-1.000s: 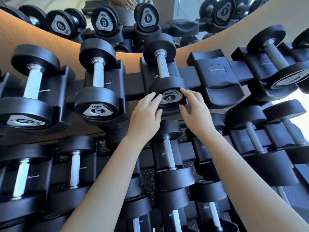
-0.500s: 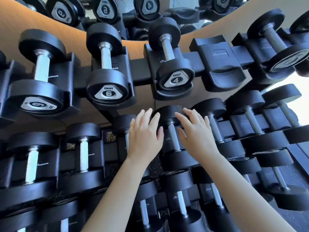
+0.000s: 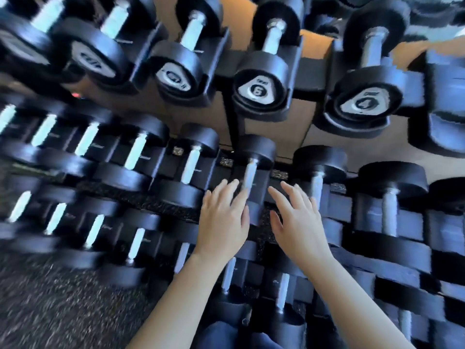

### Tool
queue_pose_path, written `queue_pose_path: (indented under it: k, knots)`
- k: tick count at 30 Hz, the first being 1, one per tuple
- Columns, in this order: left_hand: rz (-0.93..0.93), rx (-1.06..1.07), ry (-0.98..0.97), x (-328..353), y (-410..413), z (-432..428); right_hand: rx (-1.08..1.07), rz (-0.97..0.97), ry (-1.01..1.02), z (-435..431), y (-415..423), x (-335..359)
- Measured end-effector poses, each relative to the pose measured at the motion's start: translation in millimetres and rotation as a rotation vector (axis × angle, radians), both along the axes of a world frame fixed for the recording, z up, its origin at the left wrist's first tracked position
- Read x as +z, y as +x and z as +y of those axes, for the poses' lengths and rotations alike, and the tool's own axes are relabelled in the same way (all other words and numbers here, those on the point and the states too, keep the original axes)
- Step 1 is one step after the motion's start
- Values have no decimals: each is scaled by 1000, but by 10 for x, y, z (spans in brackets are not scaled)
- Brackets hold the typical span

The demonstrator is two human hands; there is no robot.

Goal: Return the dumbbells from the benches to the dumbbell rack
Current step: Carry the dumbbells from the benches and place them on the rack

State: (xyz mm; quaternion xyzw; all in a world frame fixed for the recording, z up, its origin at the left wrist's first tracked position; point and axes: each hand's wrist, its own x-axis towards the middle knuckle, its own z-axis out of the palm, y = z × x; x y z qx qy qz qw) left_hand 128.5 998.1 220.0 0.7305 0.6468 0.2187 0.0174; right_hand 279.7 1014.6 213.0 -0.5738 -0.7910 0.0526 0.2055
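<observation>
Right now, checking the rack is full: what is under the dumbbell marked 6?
A black cradle holds the 6 dumbbell; below sits another dumbbell, its near end partly covered by the left hand.

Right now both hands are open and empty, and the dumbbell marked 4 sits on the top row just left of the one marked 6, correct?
Not quite. The head view shows the dumbbell marked 4 on the top row just right of the dumbbell marked 6, not left. The rest stands: the left hand and the right hand are open and empty.
</observation>
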Motion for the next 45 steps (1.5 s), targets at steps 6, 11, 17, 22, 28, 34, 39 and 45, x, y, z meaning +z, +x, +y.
queue_pose_path:
  k: [6,11,17,22,28,34,39,45]
  knots:
    - [56,174,-19,-74,-275,-516,184,-14,-28,-132,-390,-92]
    - [47,337,-78,-124,-537,-840,314,8,7,-244,-706,-54]
    - [89,483,-69,-29,-818,-1177,458,16,-17,-422,-1167,16]
    - [110,560,-102,12,-1026,-1357,568,13,18,-607,-1522,52]
    - [83,663,-102,-26,-1349,-1535,665,0,29,-694,-1957,74]
    - [38,767,-41,-8,-1960,-1749,784,-32,48,-799,-2684,119]
    - [42,846,-22,-55,-2821,-1999,854,-34,65,-925,-3604,100]
    - [25,972,-56,-90,-4294,-2305,945,-37,109,-1181,-5175,92]
